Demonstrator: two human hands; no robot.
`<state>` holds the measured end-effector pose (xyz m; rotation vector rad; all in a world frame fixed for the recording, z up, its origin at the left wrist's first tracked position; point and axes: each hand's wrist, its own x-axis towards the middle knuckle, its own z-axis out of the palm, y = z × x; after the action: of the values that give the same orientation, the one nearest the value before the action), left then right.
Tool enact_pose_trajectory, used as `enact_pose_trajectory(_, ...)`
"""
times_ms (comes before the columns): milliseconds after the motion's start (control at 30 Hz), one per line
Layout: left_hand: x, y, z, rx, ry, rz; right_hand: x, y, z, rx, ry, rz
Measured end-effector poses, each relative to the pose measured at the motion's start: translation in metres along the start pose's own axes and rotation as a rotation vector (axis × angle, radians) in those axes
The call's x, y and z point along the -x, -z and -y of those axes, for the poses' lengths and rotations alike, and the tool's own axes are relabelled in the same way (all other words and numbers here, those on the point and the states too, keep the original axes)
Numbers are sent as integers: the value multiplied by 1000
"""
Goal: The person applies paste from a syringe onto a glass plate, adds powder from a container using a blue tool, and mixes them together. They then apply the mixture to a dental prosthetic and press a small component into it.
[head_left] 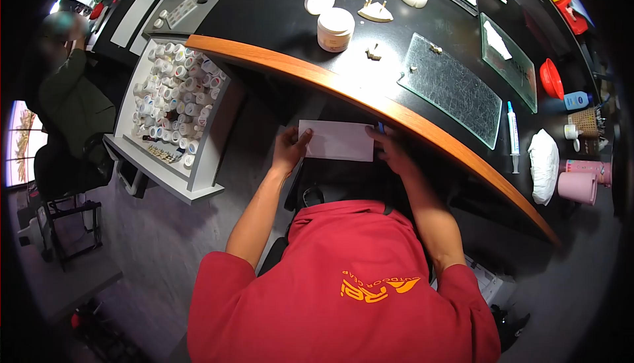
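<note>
A blank white sheet of paper [339, 141], wider than it is tall, is held level over my lap, just below the bench's wooden edge. My left hand [289, 149] pinches its left end, thumb on top. At the opposite end, my right hand [391, 149] grips the sheet with its fingers curled. A small blue tip [381, 127] shows by the right fingers; the rest of that object is hidden.
An open drawer [210, 140] full of small white-capped bottles [178, 92] juts out on the left. On the black bench [264, 16] are jars, a scratched glass slab [456, 89], a syringe [513, 138] and a red bowl [551, 79]. Another person [76, 99] sits far left.
</note>
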<state>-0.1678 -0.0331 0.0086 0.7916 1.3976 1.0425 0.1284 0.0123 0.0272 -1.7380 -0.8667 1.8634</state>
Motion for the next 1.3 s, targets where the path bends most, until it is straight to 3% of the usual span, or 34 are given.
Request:
enact_pose_trajectory(33,2,-2,2,35,13,-6,6,-6,0,56,-7,-69)
enact_pose_trajectory(133,4,-8,0,157,36,-8,15,-16,-4,-19,103,19)
enact_pose_trajectory(233,10,-10,-1,315,42,41,15,-28,-2,-334,121,12)
enact_pose_trajectory(300,16,-11,-7,424,41,117,21,-35,6,-380,128,87)
enact_pose_trajectory(433,27,-12,-28,667,238,156,22,-63,7,-398,218,135)
enact_pose_trajectory(633,35,-18,-26,721,206,127,37,-109,31,-24,319,11)
enact_pose_trajectory(833,29,-12,1,905,231,247,50,-134,37,189,425,225)
enact_pose_trajectory(867,27,-9,7,944,243,287,51,-134,34,137,411,254)
enact_pose_trajectory(967,42,-21,-35,979,271,140,60,-120,43,23,309,369)
enact_pose_trajectory(1100,43,-20,-39,1085,218,227,71,-96,54,97,187,478)
enact_pose_trajectory(1300,43,-24,-35,919,134,316,95,-86,54,341,443,360)
